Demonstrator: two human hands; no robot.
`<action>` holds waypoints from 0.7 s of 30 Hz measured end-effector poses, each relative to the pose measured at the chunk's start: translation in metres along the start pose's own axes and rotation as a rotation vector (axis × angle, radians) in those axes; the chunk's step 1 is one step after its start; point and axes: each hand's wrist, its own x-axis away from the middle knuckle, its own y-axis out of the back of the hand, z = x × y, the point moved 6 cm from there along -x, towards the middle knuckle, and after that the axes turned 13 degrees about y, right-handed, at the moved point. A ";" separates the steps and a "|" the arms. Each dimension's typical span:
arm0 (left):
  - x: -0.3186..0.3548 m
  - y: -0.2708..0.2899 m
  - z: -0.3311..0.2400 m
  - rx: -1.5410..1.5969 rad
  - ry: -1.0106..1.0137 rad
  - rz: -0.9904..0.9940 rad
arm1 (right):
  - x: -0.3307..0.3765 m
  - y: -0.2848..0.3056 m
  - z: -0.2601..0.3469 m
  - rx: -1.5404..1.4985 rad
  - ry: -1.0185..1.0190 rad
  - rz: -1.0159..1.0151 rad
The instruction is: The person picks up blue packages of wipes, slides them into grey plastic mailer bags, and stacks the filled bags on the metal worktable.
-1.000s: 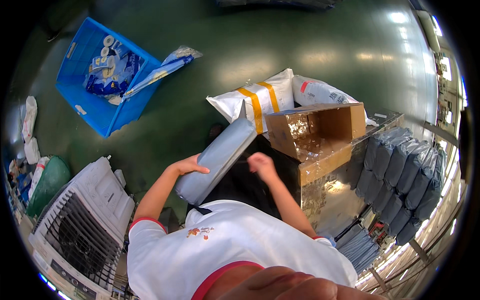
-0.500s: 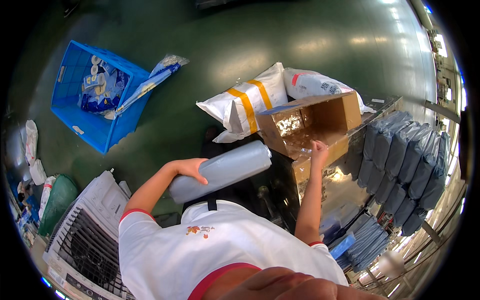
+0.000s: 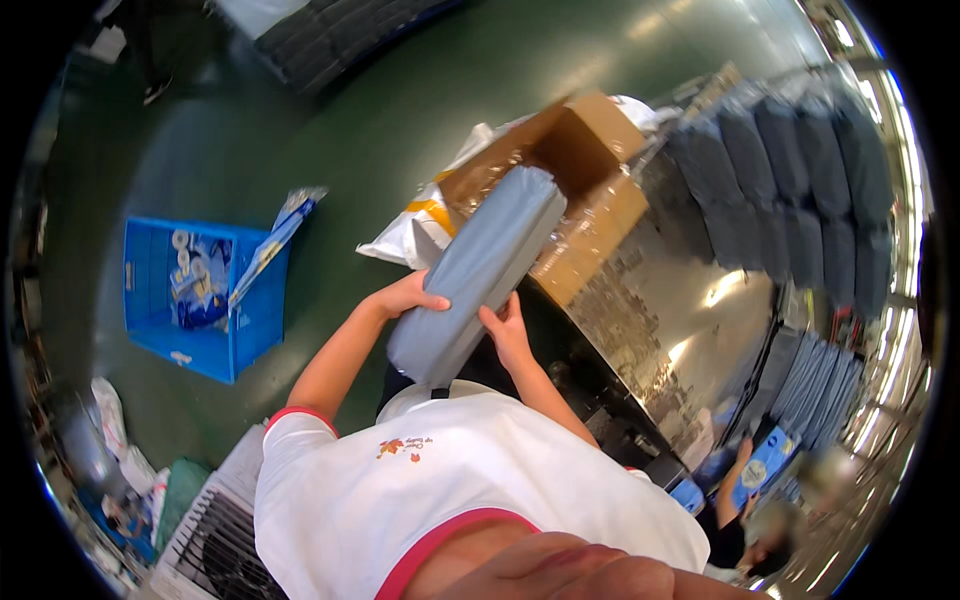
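I hold a long grey padded parcel (image 3: 480, 270) in both hands. My left hand (image 3: 405, 297) grips its left side near the lower end, and my right hand (image 3: 507, 330) holds the right side from beneath. The parcel's far end points into an open brown cardboard box (image 3: 590, 205) that stands on a shiny metal table (image 3: 690, 300). A white shirt with a red trim covers my chest at the bottom of the view.
Rows of grey parcels (image 3: 800, 170) stand at the table's far right. White and orange sacks (image 3: 420, 225) lie on the green floor beside the box. A blue crate (image 3: 200, 300) of packets sits left, a white wire basket (image 3: 210, 530) lower left. Another person (image 3: 750, 510) is lower right.
My right hand left the box rim and came back under the parcel. The parcel swung from lying crosswise to pointing up into the box. My head turned right.
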 end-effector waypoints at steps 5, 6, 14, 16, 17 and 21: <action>-0.091 -0.108 -0.008 0.028 -0.041 0.206 | 0.025 0.096 0.099 0.074 0.283 -0.308; -0.112 -0.132 -0.012 0.039 -0.066 0.191 | 0.033 0.119 0.117 0.096 0.333 -0.332; -0.301 -0.224 0.045 -0.102 0.057 -0.061 | 0.103 0.365 0.148 0.225 0.218 -0.437; -0.338 -0.230 0.064 -0.441 -0.039 -0.380 | 0.112 0.457 0.106 0.535 0.182 -0.510; -0.352 -0.241 0.079 -0.615 -0.110 -0.462 | 0.122 0.489 0.092 0.693 0.146 -0.545; -0.363 -0.282 0.085 -0.508 -0.312 -0.488 | 0.142 0.456 0.113 1.392 -0.215 -0.448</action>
